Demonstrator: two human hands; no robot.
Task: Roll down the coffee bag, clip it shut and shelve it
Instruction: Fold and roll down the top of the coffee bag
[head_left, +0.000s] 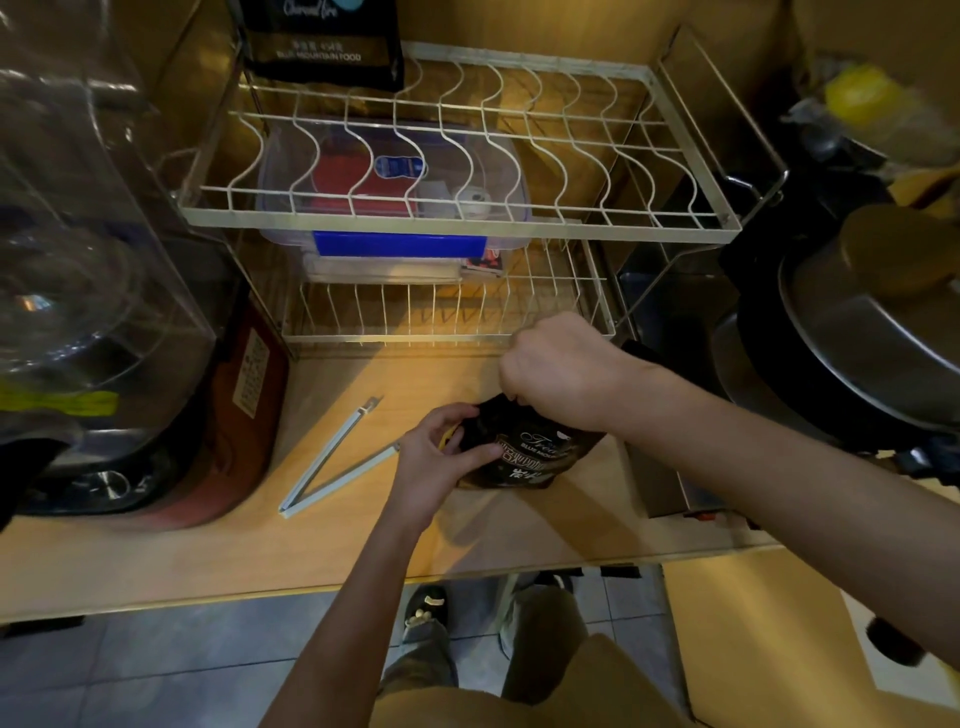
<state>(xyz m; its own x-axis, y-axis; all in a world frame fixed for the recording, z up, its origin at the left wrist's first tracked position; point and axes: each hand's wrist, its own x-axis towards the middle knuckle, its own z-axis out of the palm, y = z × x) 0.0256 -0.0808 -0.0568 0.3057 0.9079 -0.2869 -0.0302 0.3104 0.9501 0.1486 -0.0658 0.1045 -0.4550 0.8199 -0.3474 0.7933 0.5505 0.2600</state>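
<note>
A black coffee bag (530, 457) with white lettering lies on the wooden counter (363, 540) in front of the wire rack. My left hand (436, 457) grips its left side, thumb across the front. My right hand (561, 374) is closed on the bag's top edge, from above. A long white bag clip (332, 462) lies spread in a V on the counter, just left of my left hand. The two-tier white wire rack (457, 223) stands behind. A second black coffee bag (324, 41) stands on its top tier at the back left.
A clear plastic box with a blue latch (395, 208) sits on the rack's lower tier. A glass-topped appliance and a red pot (228, 415) crowd the left. Stacked metal pans and lids (857, 322) fill the right. The counter's front edge runs below my forearms.
</note>
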